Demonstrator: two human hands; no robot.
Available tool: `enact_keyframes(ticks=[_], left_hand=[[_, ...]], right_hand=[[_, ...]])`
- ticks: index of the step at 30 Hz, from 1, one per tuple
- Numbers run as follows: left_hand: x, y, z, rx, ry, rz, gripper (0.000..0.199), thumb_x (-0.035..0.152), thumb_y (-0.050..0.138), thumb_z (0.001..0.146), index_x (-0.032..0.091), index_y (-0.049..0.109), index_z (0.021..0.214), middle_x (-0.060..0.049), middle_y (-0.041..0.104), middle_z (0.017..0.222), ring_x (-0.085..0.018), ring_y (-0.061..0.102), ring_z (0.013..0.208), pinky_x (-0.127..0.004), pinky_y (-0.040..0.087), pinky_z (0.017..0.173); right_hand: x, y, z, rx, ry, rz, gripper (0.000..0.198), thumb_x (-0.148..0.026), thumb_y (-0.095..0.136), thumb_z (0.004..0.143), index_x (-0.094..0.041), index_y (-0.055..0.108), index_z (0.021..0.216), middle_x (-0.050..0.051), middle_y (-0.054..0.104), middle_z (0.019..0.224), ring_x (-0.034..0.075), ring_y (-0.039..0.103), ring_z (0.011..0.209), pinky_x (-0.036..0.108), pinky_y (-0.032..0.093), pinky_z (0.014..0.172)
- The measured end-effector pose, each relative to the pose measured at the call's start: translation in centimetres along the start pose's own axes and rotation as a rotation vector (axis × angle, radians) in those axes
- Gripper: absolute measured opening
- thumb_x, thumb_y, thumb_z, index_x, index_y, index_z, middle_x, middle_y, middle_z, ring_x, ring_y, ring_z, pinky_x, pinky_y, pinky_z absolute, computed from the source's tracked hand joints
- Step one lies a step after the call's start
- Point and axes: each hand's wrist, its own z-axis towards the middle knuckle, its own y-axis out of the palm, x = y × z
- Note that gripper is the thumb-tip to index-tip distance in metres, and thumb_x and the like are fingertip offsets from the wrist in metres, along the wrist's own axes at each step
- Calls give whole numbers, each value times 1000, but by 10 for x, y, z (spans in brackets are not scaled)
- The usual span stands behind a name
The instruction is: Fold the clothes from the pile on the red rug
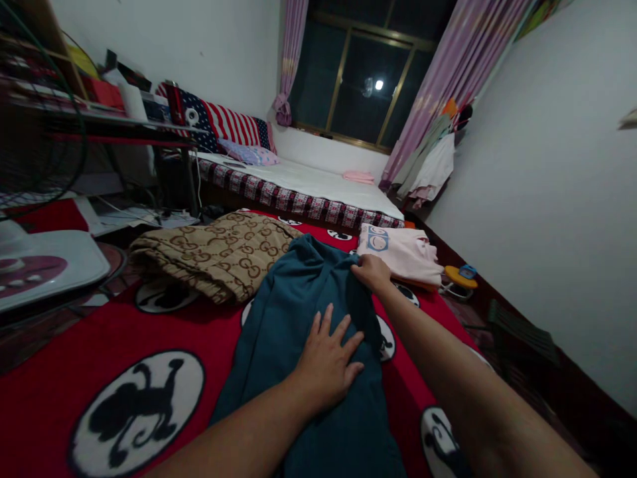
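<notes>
A pair of teal trousers [298,318] lies lengthwise in front of me, its gathered waist end pointing away. My left hand [328,362] rests flat on the middle of the cloth with its fingers spread. At the upper right corner, my right hand [373,271] is closed on the waist edge. Left of the trousers lies a folded brown patterned cloth [219,252], its near edge ruffled. Beyond my right hand sits a folded pale pink shirt [403,252] with a blue print. The near end of the trousers runs out of view at the bottom.
Everything lies on a red blanket [199,345] with black-and-white round figures. A white plastic chair [60,265] and a cluttered desk [149,129] stand at the left. Behind is a second bed [308,182] under a window. A yellow stool [460,277] stands at the right by the wall.
</notes>
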Motion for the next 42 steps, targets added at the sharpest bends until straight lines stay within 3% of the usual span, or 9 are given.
enact_keyframes(ticks=[6,12,19,23,28,30,34,39,42], left_hand=[[3,3,1,69,-30,-52,67,50,55,86,38,29,147,-6,-1,161,-37,-2,146,-60,16,114],[4,1,2,5,-82,-49,63,56,47,88,28,41,144,-11,18,159,-35,2,146,-58,13,116],[8,-9,1,-38,-108,-60,60,56,47,88,27,46,140,-13,29,155,-35,7,146,-57,12,116],[7,-11,0,-48,-100,-63,60,55,45,89,25,46,140,-12,31,154,-35,8,146,-57,12,116],[7,-12,1,-32,-96,-89,59,55,47,88,24,49,139,-14,32,153,-35,11,145,-55,12,117],[6,-12,2,-18,-94,-109,58,52,48,88,23,50,138,-15,32,153,-36,13,145,-56,13,117],[0,-11,2,24,-82,-175,54,36,55,82,18,56,133,-14,43,146,-34,25,142,-51,16,118],[-5,-14,6,40,-87,-238,32,24,61,70,19,75,98,-10,66,118,-33,38,135,-49,24,116],[-8,-29,14,39,-222,-256,23,20,54,74,21,76,83,-7,72,97,-26,59,114,-38,44,101]], right_hand=[[11,5,14,145,27,-111,35,-41,49,84,-18,69,100,15,71,100,30,66,98,34,48,73],[-1,44,0,51,-115,-241,31,-21,41,90,-14,60,114,16,70,103,28,67,92,35,47,74],[-35,30,-8,69,-256,-239,36,-14,40,89,-11,56,121,23,57,123,32,55,113,42,43,88],[-49,41,-18,-4,-363,-118,30,-15,41,89,-15,59,114,16,59,120,26,57,110,34,44,88],[-58,46,0,-87,-287,-58,21,-16,53,79,-18,67,94,10,69,101,25,65,95,31,48,77],[-63,47,6,-24,-231,24,27,-17,49,80,-19,65,102,9,69,104,24,64,99,30,48,80],[-70,71,-1,142,-129,507,36,-25,53,81,-14,58,115,11,67,111,20,64,99,29,48,85],[-65,98,-12,79,-154,725,54,-35,68,70,-14,58,118,11,68,105,20,64,82,32,49,80],[-61,101,-10,78,-242,797,32,-33,72,63,-19,68,91,4,68,86,19,61,76,31,46,76]])
